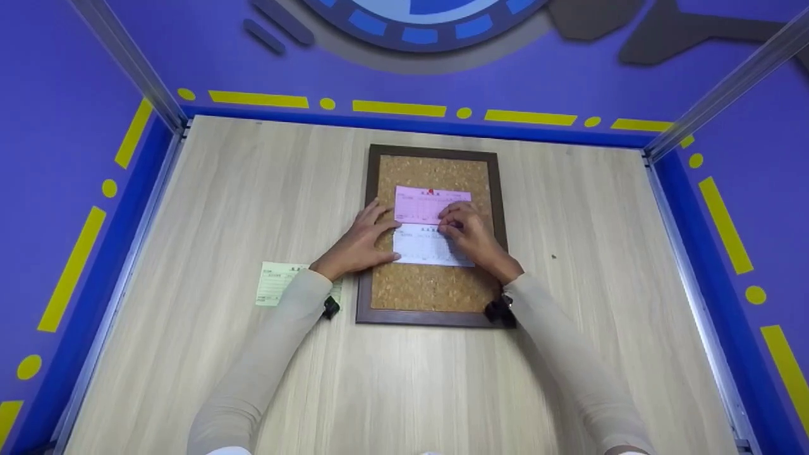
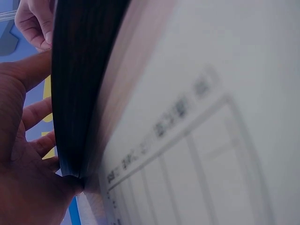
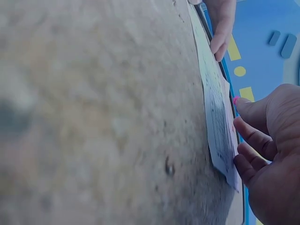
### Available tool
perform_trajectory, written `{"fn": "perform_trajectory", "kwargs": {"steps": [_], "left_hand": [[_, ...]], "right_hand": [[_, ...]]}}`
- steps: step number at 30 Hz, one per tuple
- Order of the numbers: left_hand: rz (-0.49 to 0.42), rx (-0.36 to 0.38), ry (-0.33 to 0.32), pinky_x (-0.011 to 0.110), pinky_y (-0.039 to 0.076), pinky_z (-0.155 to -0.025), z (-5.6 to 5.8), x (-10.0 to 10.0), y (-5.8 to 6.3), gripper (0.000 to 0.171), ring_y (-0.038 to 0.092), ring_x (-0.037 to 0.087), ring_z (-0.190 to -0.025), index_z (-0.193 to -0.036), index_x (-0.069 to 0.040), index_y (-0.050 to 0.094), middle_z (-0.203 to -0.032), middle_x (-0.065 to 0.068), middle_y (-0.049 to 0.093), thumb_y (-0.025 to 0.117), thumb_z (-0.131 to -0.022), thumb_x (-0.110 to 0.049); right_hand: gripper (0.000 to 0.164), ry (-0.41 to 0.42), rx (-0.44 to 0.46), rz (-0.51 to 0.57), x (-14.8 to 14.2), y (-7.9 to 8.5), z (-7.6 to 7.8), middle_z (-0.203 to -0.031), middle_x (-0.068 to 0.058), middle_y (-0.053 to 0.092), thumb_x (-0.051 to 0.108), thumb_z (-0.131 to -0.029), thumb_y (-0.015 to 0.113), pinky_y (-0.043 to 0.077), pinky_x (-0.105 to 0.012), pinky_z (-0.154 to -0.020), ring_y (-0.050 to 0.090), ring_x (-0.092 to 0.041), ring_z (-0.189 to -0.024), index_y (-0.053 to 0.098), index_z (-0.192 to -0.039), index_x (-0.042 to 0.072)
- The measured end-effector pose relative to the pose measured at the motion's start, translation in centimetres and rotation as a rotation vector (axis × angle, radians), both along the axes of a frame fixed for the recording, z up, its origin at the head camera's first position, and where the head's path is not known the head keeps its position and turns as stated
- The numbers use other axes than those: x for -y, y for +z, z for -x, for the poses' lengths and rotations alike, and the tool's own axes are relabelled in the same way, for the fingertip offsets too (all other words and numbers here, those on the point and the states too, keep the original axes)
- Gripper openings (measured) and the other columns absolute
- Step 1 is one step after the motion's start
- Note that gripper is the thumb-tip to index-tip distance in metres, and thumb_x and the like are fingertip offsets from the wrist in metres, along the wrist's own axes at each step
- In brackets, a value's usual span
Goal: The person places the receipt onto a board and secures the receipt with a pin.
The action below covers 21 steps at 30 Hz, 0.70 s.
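Observation:
My left hand (image 1: 366,243) spreads over the left side of a cork board (image 1: 436,291), its thumb on the left edge of a white slip (image 1: 420,249) and a fingertip near the seam with a pink slip (image 1: 414,205). A red push pin (image 1: 431,191) stands at the pink slip's top edge, the white slip lying just below. My right hand (image 1: 474,234) is over the white slip's top edge, thumb and fingers curled into a pinch. In the right wrist view, a small pinkish-red push pin (image 3: 235,100) shows at its thumb tip; the exact contact is partly hidden.
A pale green slip (image 1: 273,287) lies on the wooden table (image 1: 442,392), partly under the left forearm. A dark frame (image 1: 430,317) borders the cork. A tiny dark speck (image 1: 553,256) is to the right. Blue-purple walls (image 1: 253,76) enclose the table's back and sides.

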<state>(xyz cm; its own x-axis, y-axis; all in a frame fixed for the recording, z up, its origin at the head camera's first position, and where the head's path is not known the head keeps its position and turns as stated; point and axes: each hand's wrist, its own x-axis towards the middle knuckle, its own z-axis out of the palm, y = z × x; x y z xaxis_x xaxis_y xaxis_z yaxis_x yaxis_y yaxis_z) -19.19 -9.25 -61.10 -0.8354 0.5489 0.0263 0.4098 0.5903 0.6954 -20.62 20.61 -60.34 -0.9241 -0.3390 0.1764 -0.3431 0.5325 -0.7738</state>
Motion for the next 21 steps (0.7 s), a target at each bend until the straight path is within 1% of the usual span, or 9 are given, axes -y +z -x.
{"fn": "perform_trajectory", "kwargs": {"steps": [3,6,10,15,21], "left_hand": [[0.006,0.007,0.004,0.059,0.017,-0.134,0.0,0.0,0.1,0.067,0.006,0.038,-0.170,-0.152,-0.007,0.064,-0.176,0.014,0.034,0.088,-0.095,-0.033],[0.006,0.019,0.006,0.059,0.016,-0.135,-0.1,-0.1,0.1,0.067,0.005,0.037,-0.170,-0.152,-0.008,0.064,-0.177,0.013,0.033,0.088,-0.095,-0.033],[0.007,0.033,0.008,0.057,0.015,-0.135,-0.1,-0.2,0.2,0.066,0.004,0.035,-0.171,-0.152,-0.009,0.064,-0.178,0.011,0.031,0.088,-0.096,-0.033],[0.022,0.048,0.018,0.056,0.016,-0.135,-0.1,-0.2,0.3,0.067,0.003,0.033,-0.171,-0.154,-0.010,0.063,-0.178,0.010,0.031,0.088,-0.096,-0.034],[0.026,0.045,0.022,0.057,0.017,-0.135,-0.1,-0.1,0.1,0.068,0.003,0.033,-0.171,-0.154,-0.011,0.063,-0.178,0.009,0.031,0.088,-0.096,-0.035]], "right_hand": [[0.005,0.011,0.015,-0.010,0.5,0.0,0.1,-0.121,-0.017,0.071,-0.005,-0.100,0.075,0.053,-0.043,-0.101,0.064,-0.032,-0.117,0.078,-0.096,-0.006],[0.005,0.017,0.000,-0.043,0.8,-0.1,0.3,-0.121,-0.017,0.070,-0.004,-0.100,0.076,0.048,-0.045,-0.106,0.060,-0.033,-0.121,0.078,-0.095,-0.006],[0.006,0.012,-0.013,-0.088,1.0,-0.2,0.4,-0.121,-0.016,0.070,-0.002,-0.099,0.077,0.043,-0.050,-0.110,0.055,-0.035,-0.125,0.079,-0.096,-0.006],[0.008,0.010,-0.003,-0.101,1.2,-0.1,0.4,-0.122,-0.015,0.069,0.000,-0.101,0.077,0.042,-0.051,-0.110,0.054,-0.035,-0.125,0.080,-0.098,-0.007],[0.008,0.006,0.011,-0.127,1.5,0.0,0.4,-0.122,-0.015,0.068,0.000,-0.101,0.077,0.042,-0.050,-0.110,0.054,-0.033,-0.125,0.081,-0.098,-0.005]]}}
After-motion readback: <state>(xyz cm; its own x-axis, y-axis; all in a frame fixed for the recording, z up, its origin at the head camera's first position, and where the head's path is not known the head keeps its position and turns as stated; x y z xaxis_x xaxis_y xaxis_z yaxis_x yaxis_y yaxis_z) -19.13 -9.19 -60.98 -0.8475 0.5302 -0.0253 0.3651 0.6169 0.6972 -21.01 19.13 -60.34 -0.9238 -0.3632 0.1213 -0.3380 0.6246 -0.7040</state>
